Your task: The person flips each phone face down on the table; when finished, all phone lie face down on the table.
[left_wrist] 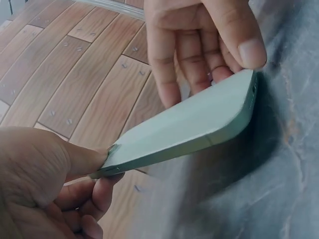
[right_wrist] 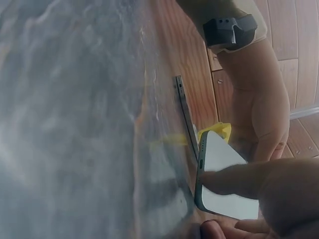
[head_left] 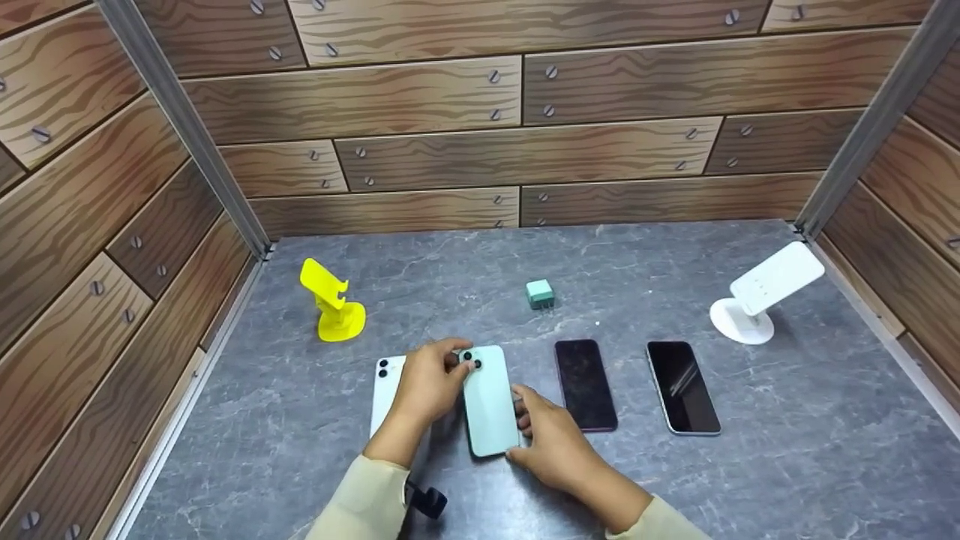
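Observation:
A mint-green phone (head_left: pixel 491 420) lies back side up between the two hands, its camera end tilted up off the table. My left hand (head_left: pixel 429 384) pinches that camera end, thumb on the back and fingers beneath, as the left wrist view shows on the phone (left_wrist: pixel 184 119). At the lower right corner my right hand (head_left: pixel 556 446) holds the phone, thumb on the bottom edge and fingers along the far side. The right wrist view shows this thumb (right_wrist: pixel 234 180) beside the charging port. A white phone (head_left: pixel 384 394) lies back up, partly hidden under the left forearm.
Two phones lie screen up on the right: a dark one (head_left: pixel 586 386) and a silver-edged one (head_left: pixel 682 386). A yellow phone stand (head_left: pixel 341 321) is at back left, a white stand (head_left: pixel 742 321) at back right. Between them sits a green charger plug (head_left: pixel 540 294). Wood-patterned walls (head_left: pixel 450 97) enclose the table.

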`<action>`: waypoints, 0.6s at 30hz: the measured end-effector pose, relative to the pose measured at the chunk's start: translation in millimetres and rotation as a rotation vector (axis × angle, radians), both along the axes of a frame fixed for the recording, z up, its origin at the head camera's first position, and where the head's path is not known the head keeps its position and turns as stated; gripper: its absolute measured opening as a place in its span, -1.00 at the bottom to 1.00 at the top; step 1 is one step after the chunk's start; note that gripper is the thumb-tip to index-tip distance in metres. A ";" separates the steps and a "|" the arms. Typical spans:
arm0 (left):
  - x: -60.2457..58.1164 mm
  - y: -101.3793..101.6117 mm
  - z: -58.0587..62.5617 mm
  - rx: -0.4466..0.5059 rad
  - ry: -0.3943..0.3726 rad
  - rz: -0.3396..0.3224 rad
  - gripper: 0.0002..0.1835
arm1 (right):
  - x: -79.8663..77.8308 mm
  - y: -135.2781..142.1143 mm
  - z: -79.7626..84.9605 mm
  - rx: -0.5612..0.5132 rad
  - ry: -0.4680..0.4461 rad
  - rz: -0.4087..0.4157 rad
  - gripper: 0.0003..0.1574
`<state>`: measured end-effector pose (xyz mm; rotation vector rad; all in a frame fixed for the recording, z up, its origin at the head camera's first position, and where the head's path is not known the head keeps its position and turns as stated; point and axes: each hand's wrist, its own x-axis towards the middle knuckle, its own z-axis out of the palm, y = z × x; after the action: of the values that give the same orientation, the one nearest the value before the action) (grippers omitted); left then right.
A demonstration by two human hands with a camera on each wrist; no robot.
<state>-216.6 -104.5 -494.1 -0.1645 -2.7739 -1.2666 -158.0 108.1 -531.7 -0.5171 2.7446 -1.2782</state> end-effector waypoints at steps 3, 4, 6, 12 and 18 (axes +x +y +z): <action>-0.3 -0.2 -4.1 0.003 -0.004 -0.005 -0.68 | -1.2 -1.8 -1.6 0.005 0.015 0.000 0.17; -0.7 -0.7 -5.1 0.006 -0.005 -0.006 -0.68 | -1.4 -2.2 -1.8 0.008 0.020 -0.002 0.17; -1.7 -1.7 -6.5 0.012 -0.008 -0.010 -0.67 | -1.5 -2.7 -2.7 0.014 0.035 -0.006 0.17; -1.7 -3.7 -11.6 0.009 -0.012 -0.020 -0.60 | -0.8 -4.5 -5.7 0.014 0.058 -0.016 0.18; -0.3 -0.5 -13.3 -0.062 -0.066 -0.038 -0.38 | -0.1 -4.3 -4.9 0.005 0.080 -0.024 0.18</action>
<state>-216.8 -105.0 -507.4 -0.1838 -2.8811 -1.2167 -158.0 103.8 -536.6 -0.5486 2.8264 -1.2822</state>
